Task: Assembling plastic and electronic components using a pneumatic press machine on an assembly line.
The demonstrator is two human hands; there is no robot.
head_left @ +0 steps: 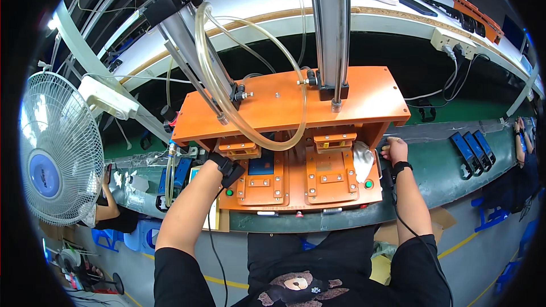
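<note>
An orange two-station press point(284, 99) stands in front of me, with two upright cylinders on top. My left forearm point(190, 207) reaches to its left side; a black wrist device point(228, 170) shows there, and the fingers are hidden under the press's top. A blue flat piece point(260, 165) lies in the left orange fixture point(260, 189). The right fixture point(331, 177) sits under its own pressing head point(334, 138). Just beyond the press's right side is my right hand point(396, 151), its fingers curled in; whatever they hold, if anything, cannot be made out. A white cloth point(363, 162) hangs beside the right fixture.
Green buttons point(368, 184) sit on the press's front corners. Several blue-black parts point(473, 153) lie on the green bench at right, more point(181, 173) at left. A fan point(60, 148) stands far left. Clear hoses point(205, 62) loop over the press. Other people's arms point(520, 139) show at both sides.
</note>
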